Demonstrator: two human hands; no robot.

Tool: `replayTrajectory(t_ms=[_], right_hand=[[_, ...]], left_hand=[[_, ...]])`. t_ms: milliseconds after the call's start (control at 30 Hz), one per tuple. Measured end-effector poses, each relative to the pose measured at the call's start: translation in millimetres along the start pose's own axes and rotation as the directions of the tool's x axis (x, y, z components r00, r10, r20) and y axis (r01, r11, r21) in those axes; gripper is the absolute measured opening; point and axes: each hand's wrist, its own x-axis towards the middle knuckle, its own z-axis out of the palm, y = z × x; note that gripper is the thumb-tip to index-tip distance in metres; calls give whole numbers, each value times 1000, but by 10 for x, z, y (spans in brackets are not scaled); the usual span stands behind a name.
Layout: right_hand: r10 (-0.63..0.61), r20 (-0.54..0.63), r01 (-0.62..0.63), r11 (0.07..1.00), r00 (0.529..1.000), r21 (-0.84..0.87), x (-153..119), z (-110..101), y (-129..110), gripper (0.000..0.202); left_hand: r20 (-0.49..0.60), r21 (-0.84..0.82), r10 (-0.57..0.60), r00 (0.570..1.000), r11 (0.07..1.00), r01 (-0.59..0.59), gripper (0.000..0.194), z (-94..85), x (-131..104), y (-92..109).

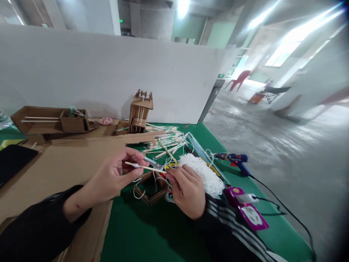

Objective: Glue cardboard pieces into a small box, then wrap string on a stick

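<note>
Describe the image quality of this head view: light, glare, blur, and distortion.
Head view: ceiling lights blow out to white streaks at upper right; the edges smear and bend, so the floor and the red chair are soft. The centre is sharper: the left hand and right hand holding a thin stick read clearly, casting soft shadows on the green table.

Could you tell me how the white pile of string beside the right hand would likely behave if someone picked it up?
The string pile would probably be floppy: its loops lie heaped loosely on the green table. It looks light for its bulk, being airy mesh. Strands trail toward the small cardboard box and right hand, so lifting may drag or tangle them.
</note>
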Motion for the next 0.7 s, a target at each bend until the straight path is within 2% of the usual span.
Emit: replayTrajectory(t_ms=[133,233,333,433,567,700], right_hand=[[51,42,-56,991,998,125,-28,-14,-34,7],[96,45,-103,977,994,187,-45,-17,-36,5],[49,17,-52,973,999,224,-47,-7,-13,6],[14,-33,-7,977,999,212,-44,5,5,6],[19,-91,-1,980,996,197,-43,-3,6,7],[-60,-137,87,975,989,204,-36,-25,1,13]], left_hand=[[29,-40,-29,999,999,30,21,16,-20,57],[110,-170,-53,992,983,72,22,-12,-29,90],[209,-359,-52,977,925,126,26,-65,-19,80],[209,-456,-64,976,876,155,28,-116,3,40],[163,-440,-111,980,881,173,23,-123,16,16],[122,-308,-174,977,929,204,25,-62,22,65]])
